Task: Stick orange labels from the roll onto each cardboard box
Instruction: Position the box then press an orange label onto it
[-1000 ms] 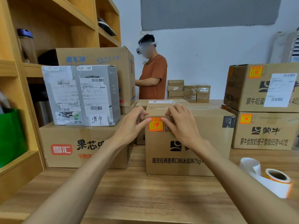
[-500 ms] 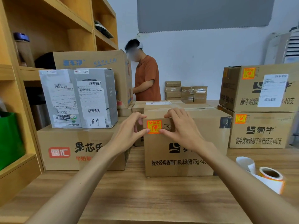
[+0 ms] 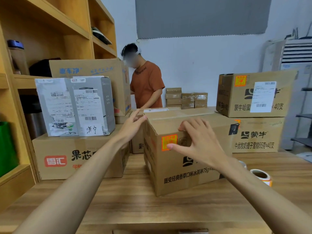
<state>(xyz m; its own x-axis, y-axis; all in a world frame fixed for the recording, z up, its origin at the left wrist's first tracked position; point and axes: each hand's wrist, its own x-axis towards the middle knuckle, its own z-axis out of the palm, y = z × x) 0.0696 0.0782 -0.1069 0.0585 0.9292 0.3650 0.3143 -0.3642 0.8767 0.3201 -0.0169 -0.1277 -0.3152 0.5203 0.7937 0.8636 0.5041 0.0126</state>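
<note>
A brown cardboard box stands in the middle of the wooden table, turned so that one corner faces me. An orange label is stuck near the top left of its front face. My right hand lies spread on that face, thumb tip on the label's lower edge and fingers at the top edge. My left hand touches the box's top left corner with fingers apart. The label roll lies on the table to the right, partly behind my right forearm.
Two stacked boxes on the right each carry an orange label. On the left a grey parcel sits on a wide cardboard box, beside wooden shelves. A person in an orange shirt stands behind, near small stacked cartons.
The middle box has turned, its left corner swinging toward me. My left hand left the label for the top left corner. My right hand stays on the front face.
</note>
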